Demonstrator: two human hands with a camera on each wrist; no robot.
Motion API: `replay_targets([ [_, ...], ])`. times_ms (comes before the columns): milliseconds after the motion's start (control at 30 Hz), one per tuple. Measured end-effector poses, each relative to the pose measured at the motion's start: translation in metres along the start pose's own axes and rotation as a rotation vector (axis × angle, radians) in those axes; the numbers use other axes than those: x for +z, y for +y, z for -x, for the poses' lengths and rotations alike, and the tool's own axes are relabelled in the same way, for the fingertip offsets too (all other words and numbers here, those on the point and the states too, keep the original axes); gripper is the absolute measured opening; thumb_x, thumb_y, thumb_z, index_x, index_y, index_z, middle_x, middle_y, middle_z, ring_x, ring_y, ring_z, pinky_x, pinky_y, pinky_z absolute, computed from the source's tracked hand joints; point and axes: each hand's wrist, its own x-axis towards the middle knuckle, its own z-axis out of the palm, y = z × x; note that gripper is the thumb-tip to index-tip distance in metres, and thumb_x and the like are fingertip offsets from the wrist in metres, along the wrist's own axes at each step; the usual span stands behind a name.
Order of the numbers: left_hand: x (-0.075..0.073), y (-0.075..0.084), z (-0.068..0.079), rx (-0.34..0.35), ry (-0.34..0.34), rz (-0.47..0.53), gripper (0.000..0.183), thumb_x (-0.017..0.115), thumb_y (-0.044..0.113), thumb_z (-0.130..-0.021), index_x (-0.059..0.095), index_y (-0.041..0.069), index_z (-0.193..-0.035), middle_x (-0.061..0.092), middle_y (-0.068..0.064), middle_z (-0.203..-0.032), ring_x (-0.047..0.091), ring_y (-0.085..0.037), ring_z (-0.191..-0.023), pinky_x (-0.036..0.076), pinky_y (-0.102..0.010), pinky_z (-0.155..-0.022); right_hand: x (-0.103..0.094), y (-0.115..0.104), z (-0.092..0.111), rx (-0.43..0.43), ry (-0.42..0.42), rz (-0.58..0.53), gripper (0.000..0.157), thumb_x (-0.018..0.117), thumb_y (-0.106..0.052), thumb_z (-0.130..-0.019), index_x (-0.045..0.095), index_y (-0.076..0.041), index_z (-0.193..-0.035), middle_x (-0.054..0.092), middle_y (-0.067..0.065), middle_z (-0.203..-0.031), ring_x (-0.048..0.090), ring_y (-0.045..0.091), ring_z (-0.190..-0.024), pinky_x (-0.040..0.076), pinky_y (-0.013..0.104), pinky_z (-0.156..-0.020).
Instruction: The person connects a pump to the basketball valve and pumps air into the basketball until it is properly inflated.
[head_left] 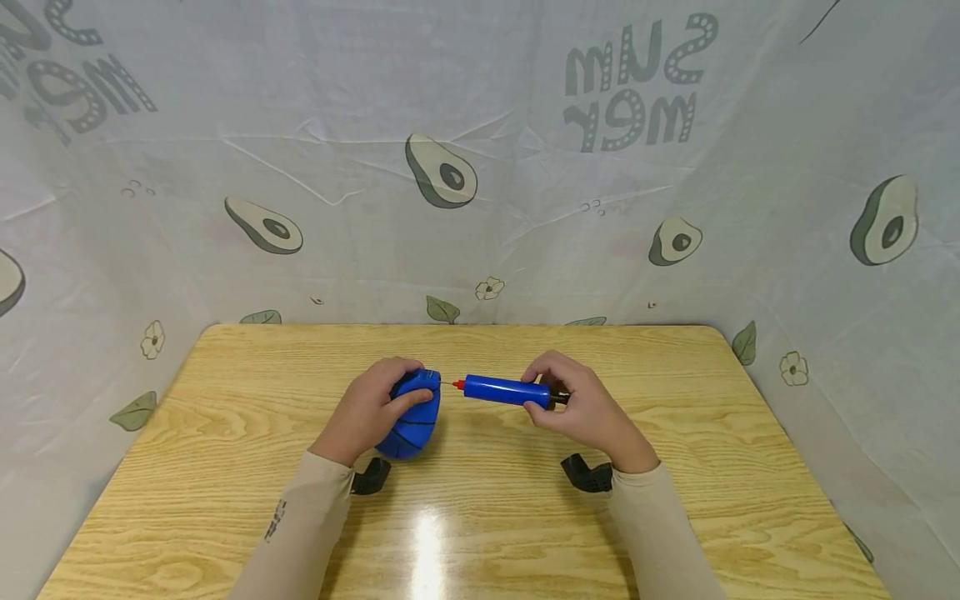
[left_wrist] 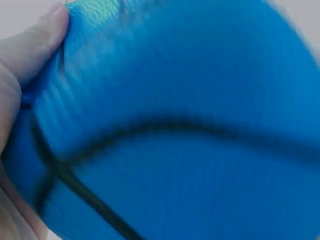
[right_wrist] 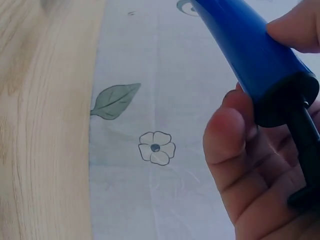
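Observation:
My left hand [head_left: 378, 406] grips a blue ball with black lines [head_left: 414, 421], its thumb and fingers around the upper part. The ball looks partly flattened in the head view and fills most of the left wrist view. In my right hand [head_left: 573, 396] is a blue hand pump [head_left: 504, 390], pinched near its rear end between thumb and fingers. The pump's black rod and handle [right_wrist: 306, 145] reach back into the palm. From its red tip [head_left: 458, 384] a thin needle points left, its end right at the ball's edge.
Both hands are over a light wood-grain table [head_left: 480, 533]. A pale curtain [head_left: 352, 100] printed with avocados and leaves rises behind the table and along its sides. A black curved piece [head_left: 372, 476] sits at the left wrist, and another black piece [head_left: 587, 474] at the right wrist.

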Motion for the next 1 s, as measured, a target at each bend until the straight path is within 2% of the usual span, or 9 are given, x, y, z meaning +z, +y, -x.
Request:
replay_targets([
  [200, -0.0019, 0.0003, 0.0024, 0.023, -0.006, 0.019, 0.035, 0.071, 0.024, -0.100, 0.066, 0.012, -0.132, 0.070, -0.005, -0.126, 0.068, -0.026, -0.114, 0.058, -0.050, -0.096, -0.0030, 0.0042, 0.0023, -0.036, 0.009, -0.019, 0.023, 0.080, -0.009, -0.092, 0.075, -0.015, -0.114, 0.070, 0.001, -0.109, 0.063, 0.015, -0.082, 0.057, 0.027, -0.068],
  [400, -0.0044, -0.0004, 0.0043, 0.004, -0.057, 0.058, 0.038, 0.065, 0.032, -0.103, 0.062, 0.018, -0.138, 0.067, -0.001, -0.130, 0.067, -0.025, -0.117, 0.057, -0.051, -0.096, -0.0046, 0.0033, 0.0050, -0.010, 0.004, -0.016, 0.026, 0.077, -0.013, -0.094, 0.077, -0.015, -0.120, 0.073, 0.001, -0.114, 0.062, 0.014, -0.081, 0.053, 0.026, -0.065],
  [533, -0.0056, 0.0023, 0.0047, -0.008, -0.084, 0.034, 0.039, 0.063, 0.035, -0.105, 0.060, 0.018, -0.140, 0.066, -0.002, -0.131, 0.067, -0.025, -0.116, 0.057, -0.051, -0.096, -0.0028, -0.0003, 0.0048, -0.031, 0.005, -0.023, 0.027, 0.075, -0.009, -0.096, 0.076, -0.012, -0.122, 0.071, 0.002, -0.116, 0.062, 0.014, -0.088, 0.053, 0.026, -0.067],
  [667, -0.0066, 0.0035, 0.0056, -0.005, -0.080, -0.014, 0.039, 0.063, 0.034, -0.105, 0.060, 0.017, -0.139, 0.066, -0.003, -0.131, 0.066, -0.025, -0.116, 0.057, -0.051, -0.096, 0.0011, -0.0042, 0.0036, -0.059, -0.005, -0.033, 0.026, 0.073, -0.007, -0.097, 0.076, -0.010, -0.123, 0.069, 0.002, -0.117, 0.062, 0.015, -0.095, 0.053, 0.026, -0.071],
  [900, -0.0080, 0.0054, 0.0049, 0.073, -0.069, -0.062, 0.036, 0.067, 0.029, -0.103, 0.062, 0.014, -0.134, 0.067, -0.001, -0.124, 0.067, -0.021, -0.111, 0.058, -0.047, -0.094, 0.0026, -0.0031, 0.0008, -0.072, -0.006, -0.032, 0.026, 0.073, -0.007, -0.097, 0.076, -0.009, -0.122, 0.069, 0.002, -0.116, 0.063, 0.017, -0.098, 0.055, 0.026, -0.072],
  [1000, -0.0079, 0.0069, 0.0047, 0.097, -0.059, -0.050, 0.034, 0.068, 0.028, -0.102, 0.063, 0.014, -0.132, 0.067, -0.001, -0.122, 0.068, -0.020, -0.108, 0.059, -0.045, -0.092, 0.0027, -0.0029, 0.0003, -0.063, -0.008, -0.048, 0.025, 0.073, -0.007, -0.097, 0.077, -0.009, -0.121, 0.069, 0.002, -0.116, 0.064, 0.020, -0.100, 0.056, 0.026, -0.074],
])
